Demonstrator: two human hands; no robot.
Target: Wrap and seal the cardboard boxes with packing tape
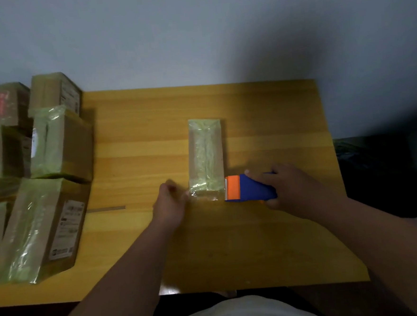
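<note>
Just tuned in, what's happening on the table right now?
A person is taping a narrow box in the middle of the wooden table. The right hand grips a blue and orange tape dispenser at the box's near right corner, while the left hand holds the near left end, where clear tape shows. Other boxes, already taped, are stacked at the table's left.

Dim, muted light, yellow-green cast. Broad soft shadow darkens grey wall upper right and right part of wooden table. Small glints on tape wrapping narrow box and stacked boxes at left. Left hand motion-blurred. Overall soft focus; wide-angle bending toward edges, corners darkened.
</note>
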